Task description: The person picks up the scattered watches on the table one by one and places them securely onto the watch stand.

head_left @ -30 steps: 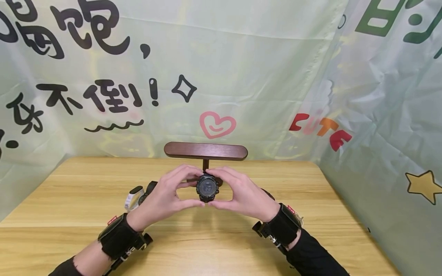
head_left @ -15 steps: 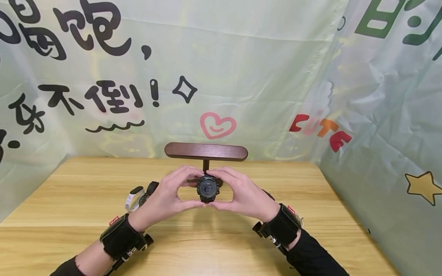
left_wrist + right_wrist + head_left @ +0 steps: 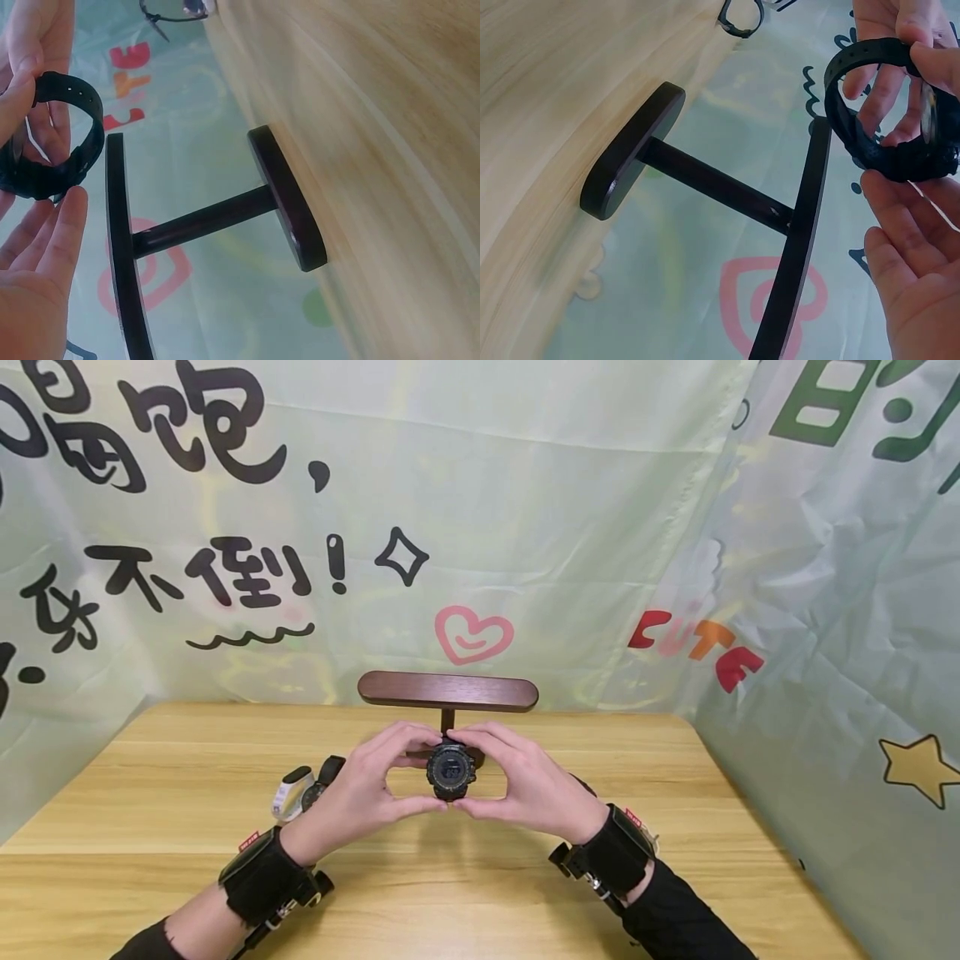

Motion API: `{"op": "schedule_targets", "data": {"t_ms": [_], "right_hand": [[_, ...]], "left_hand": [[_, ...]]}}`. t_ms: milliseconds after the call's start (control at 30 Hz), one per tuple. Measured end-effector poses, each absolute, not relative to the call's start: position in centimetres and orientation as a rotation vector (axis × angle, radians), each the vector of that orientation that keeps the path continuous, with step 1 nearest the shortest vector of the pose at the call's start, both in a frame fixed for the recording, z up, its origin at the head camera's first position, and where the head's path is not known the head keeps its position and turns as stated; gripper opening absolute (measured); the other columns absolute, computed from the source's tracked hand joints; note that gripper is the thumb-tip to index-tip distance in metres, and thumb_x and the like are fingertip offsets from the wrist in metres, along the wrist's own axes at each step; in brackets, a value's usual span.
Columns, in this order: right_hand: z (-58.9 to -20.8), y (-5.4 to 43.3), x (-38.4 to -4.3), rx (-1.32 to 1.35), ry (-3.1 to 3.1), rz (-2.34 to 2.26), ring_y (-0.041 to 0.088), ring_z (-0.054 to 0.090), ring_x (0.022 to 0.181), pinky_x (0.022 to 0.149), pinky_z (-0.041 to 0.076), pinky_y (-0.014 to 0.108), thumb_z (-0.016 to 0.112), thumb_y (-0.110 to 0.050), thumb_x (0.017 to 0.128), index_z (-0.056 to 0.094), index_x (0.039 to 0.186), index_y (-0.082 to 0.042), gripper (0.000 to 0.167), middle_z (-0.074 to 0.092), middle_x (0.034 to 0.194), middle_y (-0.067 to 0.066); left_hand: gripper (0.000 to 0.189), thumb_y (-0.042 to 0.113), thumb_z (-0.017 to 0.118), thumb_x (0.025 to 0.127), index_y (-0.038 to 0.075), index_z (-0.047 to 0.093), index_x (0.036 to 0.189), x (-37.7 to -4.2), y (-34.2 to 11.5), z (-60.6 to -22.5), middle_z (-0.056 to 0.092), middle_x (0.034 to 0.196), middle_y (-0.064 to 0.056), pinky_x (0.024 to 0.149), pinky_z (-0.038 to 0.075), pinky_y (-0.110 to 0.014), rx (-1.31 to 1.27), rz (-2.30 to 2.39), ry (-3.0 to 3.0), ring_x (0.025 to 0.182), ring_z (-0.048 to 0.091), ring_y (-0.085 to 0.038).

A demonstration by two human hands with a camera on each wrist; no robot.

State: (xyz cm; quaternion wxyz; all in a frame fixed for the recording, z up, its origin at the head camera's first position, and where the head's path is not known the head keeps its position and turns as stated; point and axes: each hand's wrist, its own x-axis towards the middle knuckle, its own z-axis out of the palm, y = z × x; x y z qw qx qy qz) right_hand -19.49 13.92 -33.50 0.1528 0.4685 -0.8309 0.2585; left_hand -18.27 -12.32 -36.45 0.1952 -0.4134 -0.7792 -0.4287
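One black digital watch (image 3: 451, 770) is showing its face just below the centre of the head view, where the left hand (image 3: 365, 787) and the right hand (image 3: 534, 787) are pinching it between them, thumbs at its lower edge and fingers at its upper edge. Behind it, a dark wooden T-shaped stand (image 3: 447, 691) is standing on the bench (image 3: 450, 902). Left of centre, a white-strapped fitness band (image 3: 281, 797) and a second black watch (image 3: 330, 768) are resting beside the left hand, which is partly covering the latter. Compared with a second ago, hands and watch are keeping nearly the same place and only the framing is shifting slightly; this is suggesting a steady hold, with the watch not being handed over to the stand.

In the left wrist view, the watch's strap is forming a closed loop at the upper left, near the upper end of the stand's bar, with both hands gripping it.

In the right wrist view, the loop is appearing at the upper right. No bar is passing through it; whether strap and bar are touching, I cannot tell.
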Motion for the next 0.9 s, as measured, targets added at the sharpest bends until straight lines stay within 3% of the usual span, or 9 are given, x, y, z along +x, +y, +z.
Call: {"op": "schedule_targets", "data": {"t_ms": [467, 633, 900], "right_hand": [[-33.2, 14.1, -19.6, 1.347, -2.346, 0.723, 0.016, 0.069, 0.122, 0.104, 0.062, 0.031, 0.094, -0.026, 0.084, 0.06, 0.148, -0.01, 0.075, 0.066, 0.136, 0.004], [-33.3, 14.4, -19.7, 1.327, -2.356, 0.712, 0.015, 0.069, 0.121, 0.105, 0.062, 0.033, 0.094, -0.026, 0.083, 0.061, 0.147, -0.008, 0.074, 0.066, 0.136, 0.004], [-32.9, 14.8, -20.1, 1.256, -2.397, 0.727, 0.016, 0.068, 0.126, 0.109, 0.06, 0.036, 0.094, -0.028, 0.083, 0.061, 0.148, -0.01, 0.075, 0.065, 0.14, 0.002]], "left_hand": [[0.07, 0.016, 0.098, 0.078, 0.011, 0.061, 0.137, -18.7, -12.9, -35.9, 0.065, 0.134, -0.003, 0.092, 0.067, -0.032, -1.182, -1.06, -2.202, 0.116, 0.071, -0.017], [0.064, 0.01, 0.095, 0.081, 0.006, 0.061, 0.135, -19.0, -13.3, -35.5, 0.064, 0.135, -0.008, 0.09, 0.066, -0.029, -1.096, -0.956, -2.198, 0.118, 0.068, -0.021], [0.048, 0.009, 0.09, 0.087, 0.005, 0.068, 0.129, -20.5, -15.2, -33.8, 0.069, 0.132, -0.01, 0.088, 0.066, -0.041, -0.864, -0.836, -2.198, 0.121, 0.066, -0.025]]}}
